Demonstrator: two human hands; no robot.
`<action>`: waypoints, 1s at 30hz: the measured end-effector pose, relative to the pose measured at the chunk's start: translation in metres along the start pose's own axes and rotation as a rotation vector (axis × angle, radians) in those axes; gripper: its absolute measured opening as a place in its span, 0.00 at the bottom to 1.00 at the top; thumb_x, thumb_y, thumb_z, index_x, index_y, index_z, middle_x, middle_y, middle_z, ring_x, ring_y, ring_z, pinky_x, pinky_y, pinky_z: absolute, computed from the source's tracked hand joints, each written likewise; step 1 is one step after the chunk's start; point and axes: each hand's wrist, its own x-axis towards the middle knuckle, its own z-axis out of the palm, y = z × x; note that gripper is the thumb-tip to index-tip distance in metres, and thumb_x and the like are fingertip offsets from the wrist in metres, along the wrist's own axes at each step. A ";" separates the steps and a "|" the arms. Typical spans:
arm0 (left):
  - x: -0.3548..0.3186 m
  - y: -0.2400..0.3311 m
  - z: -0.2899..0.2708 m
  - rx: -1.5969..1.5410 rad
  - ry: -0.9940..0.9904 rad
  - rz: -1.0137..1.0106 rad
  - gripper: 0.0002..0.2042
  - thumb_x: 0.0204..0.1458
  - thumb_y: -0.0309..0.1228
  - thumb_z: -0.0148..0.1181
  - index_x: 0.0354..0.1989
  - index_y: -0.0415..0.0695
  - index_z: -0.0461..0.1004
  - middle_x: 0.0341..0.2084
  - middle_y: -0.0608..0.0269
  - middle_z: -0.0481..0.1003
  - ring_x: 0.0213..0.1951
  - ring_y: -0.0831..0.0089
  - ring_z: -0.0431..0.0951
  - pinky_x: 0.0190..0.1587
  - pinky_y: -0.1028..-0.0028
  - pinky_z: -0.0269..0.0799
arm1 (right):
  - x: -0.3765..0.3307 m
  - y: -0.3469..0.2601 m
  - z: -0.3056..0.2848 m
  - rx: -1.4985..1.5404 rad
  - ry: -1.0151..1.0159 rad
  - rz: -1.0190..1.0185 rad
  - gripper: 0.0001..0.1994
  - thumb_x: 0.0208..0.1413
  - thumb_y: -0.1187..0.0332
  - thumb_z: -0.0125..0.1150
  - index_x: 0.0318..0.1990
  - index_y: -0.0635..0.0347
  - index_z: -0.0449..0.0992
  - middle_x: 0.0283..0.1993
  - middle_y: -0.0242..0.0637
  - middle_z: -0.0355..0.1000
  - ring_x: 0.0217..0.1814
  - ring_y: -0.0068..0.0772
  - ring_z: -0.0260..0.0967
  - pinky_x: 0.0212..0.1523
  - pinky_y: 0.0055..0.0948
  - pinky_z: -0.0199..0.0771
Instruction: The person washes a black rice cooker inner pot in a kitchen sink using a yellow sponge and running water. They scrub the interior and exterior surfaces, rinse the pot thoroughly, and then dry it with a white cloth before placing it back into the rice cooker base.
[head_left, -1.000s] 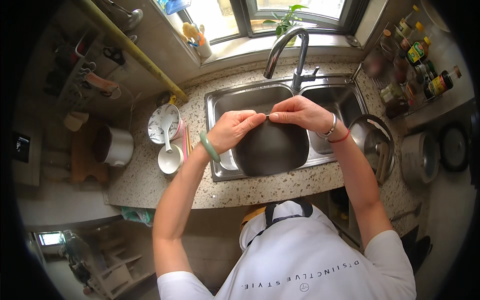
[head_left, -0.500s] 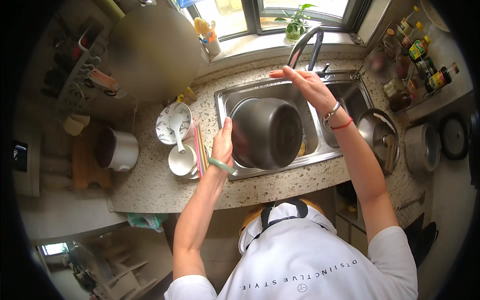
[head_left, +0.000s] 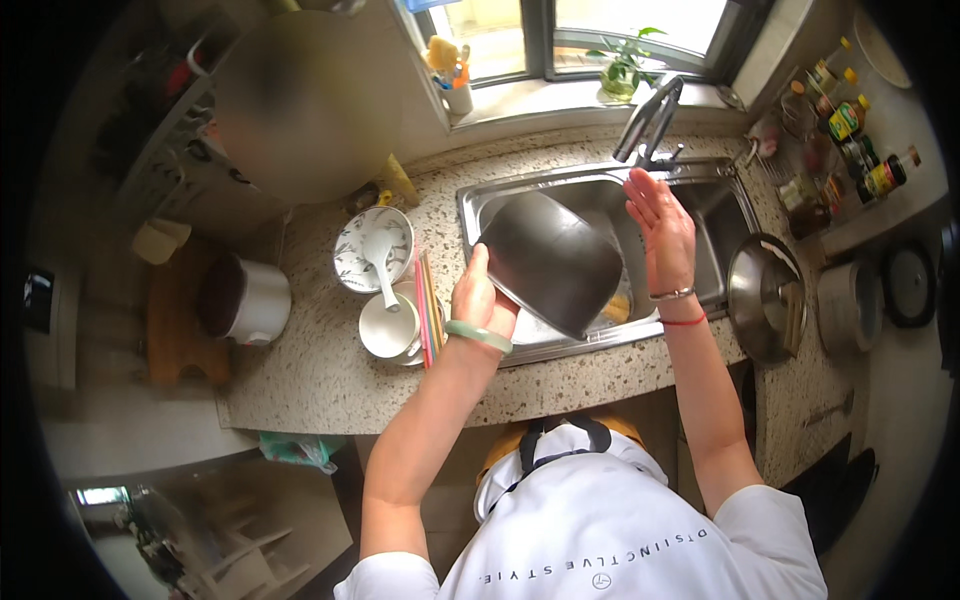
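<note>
A dark grey metal pot (head_left: 555, 262), tilted on its side with its outer wall toward me, is above the left basin of the steel sink (head_left: 560, 352). My left hand (head_left: 484, 300) grips its left edge, thumb up along the side. To the pot's right, my right hand (head_left: 665, 235) is raised with its fingers stretched out, touching nothing. Just above those fingertips is the spout of the curved metal faucet (head_left: 640, 125). The pot's inside is turned away from view. In the basin beneath it, a small yellowish thing (head_left: 615, 308) shows in part.
Left of the sink are a patterned bowl (head_left: 350, 250) with a white spoon (head_left: 380, 262), a white cup (head_left: 388, 330) and several coloured chopsticks (head_left: 430, 310). A glass lid (head_left: 762, 300) leans at the sink's right. Bottles (head_left: 885, 175) line the right wall.
The pot has tipped further over, and my left hand has moved slightly right and down with it. My right hand has come down and right from the faucet. The whole view has shifted slightly.
</note>
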 end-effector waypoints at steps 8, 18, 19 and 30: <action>-0.063 0.044 0.047 -0.039 -0.033 0.206 0.17 0.67 0.34 0.42 0.55 0.35 0.67 0.53 0.53 0.72 0.54 0.62 0.72 0.61 0.62 0.66 | 0.002 -0.039 0.041 0.845 -0.201 0.246 0.17 0.68 0.67 0.42 0.53 0.73 0.68 0.59 0.55 0.66 0.64 0.50 0.63 0.66 0.43 0.64; -0.150 0.138 0.025 0.011 0.034 0.456 0.13 0.61 0.32 0.51 0.49 0.37 0.71 0.48 0.56 0.76 0.51 0.64 0.74 0.57 0.63 0.67 | -0.003 -0.031 0.177 0.982 -0.604 0.636 0.16 0.63 0.74 0.50 0.55 0.75 0.68 0.57 0.53 0.69 0.62 0.46 0.66 0.63 0.38 0.71; -0.157 0.149 0.016 -0.001 0.070 0.457 0.13 0.61 0.32 0.51 0.50 0.38 0.71 0.48 0.57 0.75 0.51 0.64 0.74 0.57 0.63 0.67 | -0.007 -0.024 0.195 0.973 -0.603 0.673 0.15 0.63 0.74 0.50 0.55 0.75 0.68 0.57 0.54 0.69 0.62 0.46 0.67 0.63 0.38 0.71; -0.222 0.276 -0.098 -0.015 0.176 0.643 0.17 0.62 0.33 0.49 0.54 0.36 0.68 0.53 0.55 0.72 0.54 0.62 0.71 0.60 0.61 0.64 | -0.091 0.053 0.409 0.924 -0.734 0.875 0.17 0.64 0.72 0.50 0.56 0.75 0.66 0.59 0.53 0.66 0.63 0.47 0.65 0.62 0.39 0.73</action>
